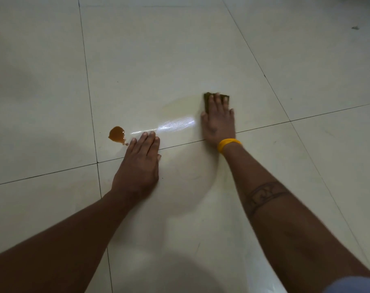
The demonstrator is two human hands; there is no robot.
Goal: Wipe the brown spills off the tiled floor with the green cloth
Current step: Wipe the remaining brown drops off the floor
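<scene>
Pale cream tiles made up the tiled floor, glossy and crossed by thin dark grout lines. The right hand lay flat at about two o'clock from the middle of the view, its fingers straight and spread, pressing the green cloth down against the tile; only the far edge and corners of the cloth showed past the fingertips. A faint yellowish smear spread over the tile just to the nine o'clock side of the cloth, and a bright streak of reflected light ran across the wet sheen below it. A yellow wristband circled the right wrist, and a dark band tattoo crossed the forearm. The left hand rested palm down on the floor near the centre, fingers straight and close together, holding nothing. At roughly ten o'clock from its fingertips, just beside them, sat a small brown spill, a rounded puddle with a droplet trailing at its lower edge.
</scene>
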